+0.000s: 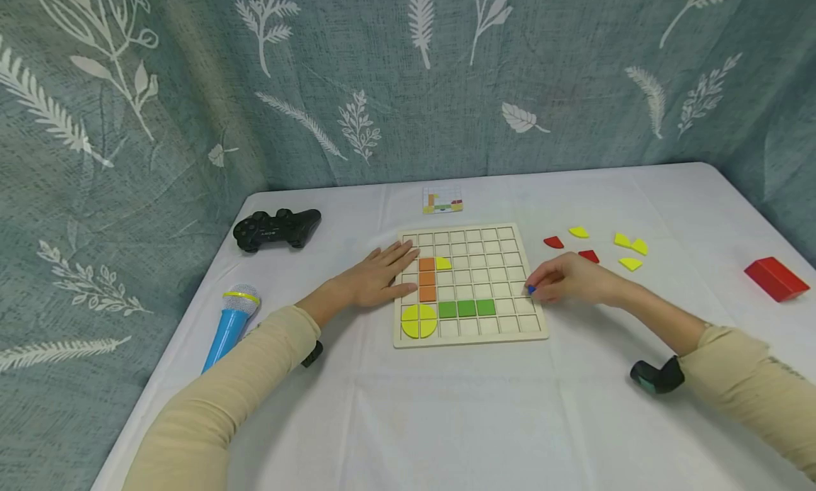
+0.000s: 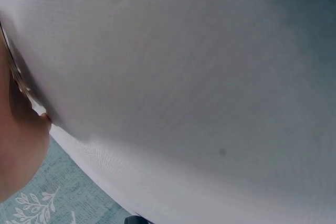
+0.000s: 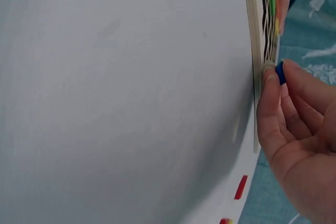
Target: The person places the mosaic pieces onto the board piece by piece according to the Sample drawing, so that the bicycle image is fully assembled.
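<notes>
A wooden grid board (image 1: pixel 500 289) lies on the table with colored tiles in its cells. Three orange squares (image 1: pixel 427 279) stand in a column beside a yellow quarter-circle (image 1: pixel 443 263). Lower down are a yellow circle of quarter pieces (image 1: pixel 418 322) and a row of green squares (image 1: pixel 467 308). My left hand (image 1: pixel 376 275) rests with fingers spread on the board's left edge. At the right edge, my right hand (image 1: pixel 567 278) pinches a small blue piece (image 1: pixel 530 290) between thumb and forefinger; the blue piece (image 3: pixel 281 73) also shows in the right wrist view.
Right of the board lie red pieces (image 1: pixel 553 242) and several yellow quarter-circles (image 1: pixel 630 263). A red block (image 1: pixel 776 278) sits at the far right. Behind the board is a small pattern card (image 1: pixel 443 200). A black game controller (image 1: pixel 277 229) and a blue microphone (image 1: pixel 232 324) are at the left.
</notes>
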{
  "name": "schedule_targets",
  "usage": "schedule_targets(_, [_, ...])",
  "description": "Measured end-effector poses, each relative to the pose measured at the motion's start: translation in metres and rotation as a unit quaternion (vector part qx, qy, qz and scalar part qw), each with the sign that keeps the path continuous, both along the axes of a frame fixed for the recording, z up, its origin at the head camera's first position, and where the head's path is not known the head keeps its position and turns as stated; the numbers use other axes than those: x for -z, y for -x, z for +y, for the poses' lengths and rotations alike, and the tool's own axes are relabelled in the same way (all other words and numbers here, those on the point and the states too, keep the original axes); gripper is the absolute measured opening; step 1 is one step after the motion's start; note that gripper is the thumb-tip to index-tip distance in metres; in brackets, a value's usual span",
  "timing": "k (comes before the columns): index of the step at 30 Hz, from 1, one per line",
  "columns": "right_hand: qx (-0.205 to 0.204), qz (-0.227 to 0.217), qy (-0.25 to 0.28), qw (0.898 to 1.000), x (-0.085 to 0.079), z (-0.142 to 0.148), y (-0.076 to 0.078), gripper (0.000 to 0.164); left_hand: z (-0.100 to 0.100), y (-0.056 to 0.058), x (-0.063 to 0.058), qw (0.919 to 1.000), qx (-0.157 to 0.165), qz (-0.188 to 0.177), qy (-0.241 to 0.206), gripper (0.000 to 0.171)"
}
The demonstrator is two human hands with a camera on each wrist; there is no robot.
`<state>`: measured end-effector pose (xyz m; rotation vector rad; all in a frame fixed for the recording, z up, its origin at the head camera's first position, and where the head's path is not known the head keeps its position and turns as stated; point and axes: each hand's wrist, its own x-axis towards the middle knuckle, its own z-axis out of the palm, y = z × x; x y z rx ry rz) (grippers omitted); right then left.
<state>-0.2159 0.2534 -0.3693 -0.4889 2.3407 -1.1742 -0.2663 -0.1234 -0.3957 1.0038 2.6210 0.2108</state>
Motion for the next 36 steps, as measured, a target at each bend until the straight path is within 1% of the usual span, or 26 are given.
schedule_targets(3, [-0.019, -0.013, 0.002, 1.0, 0.0, -0.006, -0.002, 0.019, 0.0, 0.0, 0.0, 1.0, -0.001, -0.002, 0.002, 0.074])
schedule_targets(7, [-0.031, -0.024, -0.007, 0.999, -0.001, -0.014, -0.005, 0.018, -0.001, 0.001, 0.001, 1.0, 0.001, 0.0, 0.002, 0.074])
schedule_targets(10, [-0.039, -0.011, -0.011, 0.999, -0.002, -0.017, -0.006, 0.017, -0.001, 0.002, 0.001, 1.0, 0.004, 0.004, 0.003, 0.074])
schedule_targets(14, [-0.053, 0.011, 0.0, 0.999, -0.003, -0.021, -0.007, 0.017, -0.001, 0.002, 0.002, 1.0, 0.005, 0.003, 0.004, 0.074])
schedule_targets(16, [-0.059, 0.01, 0.003, 0.998, -0.004, -0.023, -0.007, 0.019, -0.001, 0.002, 0.001, 1.0, 0.004, 0.001, 0.003, 0.074])
schedule_targets(19, [-0.063, -0.008, 0.0, 0.998, -0.004, -0.028, -0.007, 0.023, -0.001, 0.002, 0.001, 1.0, 0.004, 0.0, 0.004, 0.074])
schedule_targets(21, [-0.063, -0.029, 0.003, 0.998, -0.003, -0.031, -0.008, 0.025, -0.001, 0.002, 0.001, 1.0, 0.004, 0.001, 0.004, 0.074])
schedule_targets(24, [-0.06, -0.057, 0.01, 0.997, -0.003, -0.036, -0.01, 0.024, 0.0, 0.002, 0.001, 1.0, 0.004, 0.001, 0.003, 0.074])
schedule_targets(26, [-0.064, -0.067, 0.018, 0.996, -0.002, -0.04, -0.011, 0.023, 0.0, 0.002, 0.001, 1.0, 0.003, 0.0, 0.003, 0.074])
schedule_targets(32, [-0.083, -0.072, 0.016, 0.994, 0.004, -0.049, -0.014, 0.018, 0.0, 0.001, 0.0, 1.0, 0.001, -0.004, 0.005, 0.074])
schedule_targets(36, [-0.088, -0.068, 0.004, 0.994, 0.003, -0.055, -0.016, 0.021, 0.0, 0.001, 0.001, 1.0, 0.002, -0.003, 0.005, 0.074])
